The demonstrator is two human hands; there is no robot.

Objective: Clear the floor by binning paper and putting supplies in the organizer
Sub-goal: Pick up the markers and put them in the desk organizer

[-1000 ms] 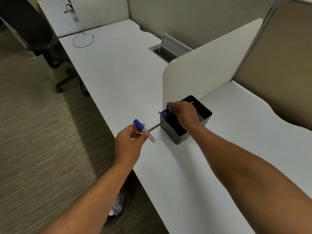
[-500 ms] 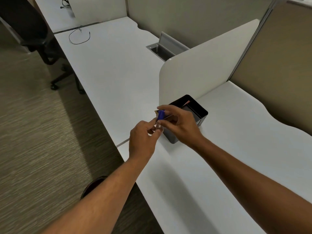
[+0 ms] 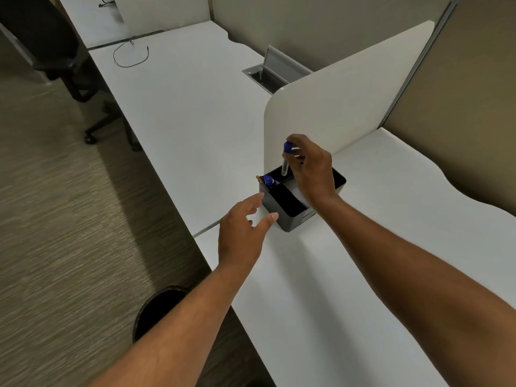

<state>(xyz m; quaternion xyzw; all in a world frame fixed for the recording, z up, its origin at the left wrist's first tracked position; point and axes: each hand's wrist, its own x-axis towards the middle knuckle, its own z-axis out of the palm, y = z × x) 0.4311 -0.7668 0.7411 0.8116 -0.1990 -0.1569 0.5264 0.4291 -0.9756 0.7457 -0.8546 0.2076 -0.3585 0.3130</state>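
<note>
A black organizer (image 3: 290, 219) with several compartments stands on the white desk (image 3: 349, 275) against a cream divider. My right hand (image 3: 312, 169) holds a clear pen with a blue cap (image 3: 285, 160) upright, its tip just above a back compartment. Another blue-capped pen (image 3: 268, 181) stands in the left corner compartment. My left hand (image 3: 243, 230) hovers open just left of the organizer, fingers spread, holding nothing. A dark waste bin (image 3: 156, 308) sits on the floor under the desk edge, partly hidden by my left forearm.
The cream divider panel (image 3: 343, 99) rises right behind the organizer. A metal cable hatch (image 3: 268, 72) stands open further back. A loop of black wire (image 3: 129, 54) lies on the far desk. A black office chair (image 3: 55, 46) stands on the carpet at far left.
The pen passed from my left hand to my right hand, which lifted it upright above the organizer. My left hand let go and drew back, open.
</note>
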